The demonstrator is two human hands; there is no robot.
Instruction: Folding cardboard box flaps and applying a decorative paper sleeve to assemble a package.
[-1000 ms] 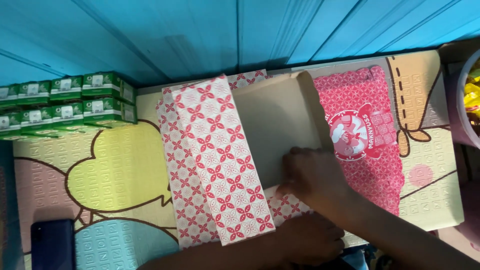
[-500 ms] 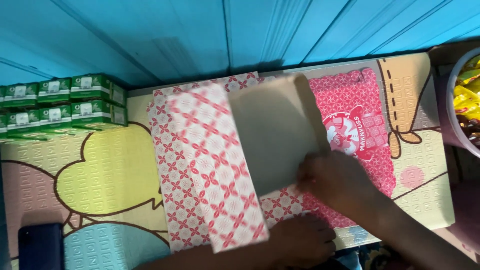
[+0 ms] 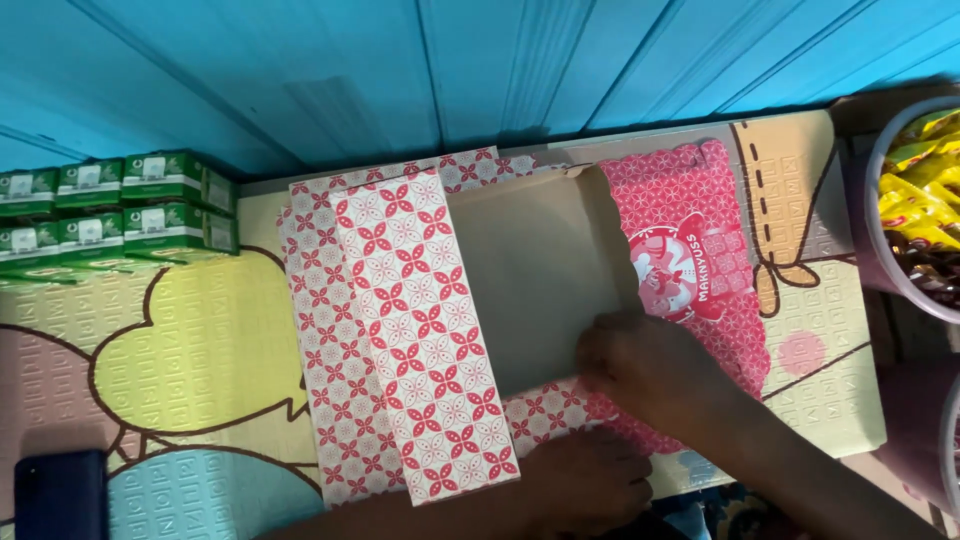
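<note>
A flat cardboard box [image 3: 530, 280] lies on the mat. It is brown inside, red-and-white flower patterned outside, and partly folded. Its long patterned side flap [image 3: 420, 330] leans over the left of the brown base. The pink lid panel [image 3: 700, 240], with a round emblem, lies flat to the right. My right hand [image 3: 640, 365] presses on the near right corner of the brown base, fingers curled at the fold. My left hand [image 3: 590, 480] grips the near patterned edge of the box, just below the right hand.
A cartoon-printed foam mat [image 3: 200, 340] covers the floor in front of a blue plank wall [image 3: 400, 70]. Several small green cartons [image 3: 120, 205] are stacked at the far left. A dark blue phone [image 3: 60, 495] lies at the lower left, and a bowl of yellow packets [image 3: 915, 210] stands at the right.
The long patterned flap swung and blurred half a second ago, then settled over the left of the base. My right hand shifted a little to the right along the near fold.
</note>
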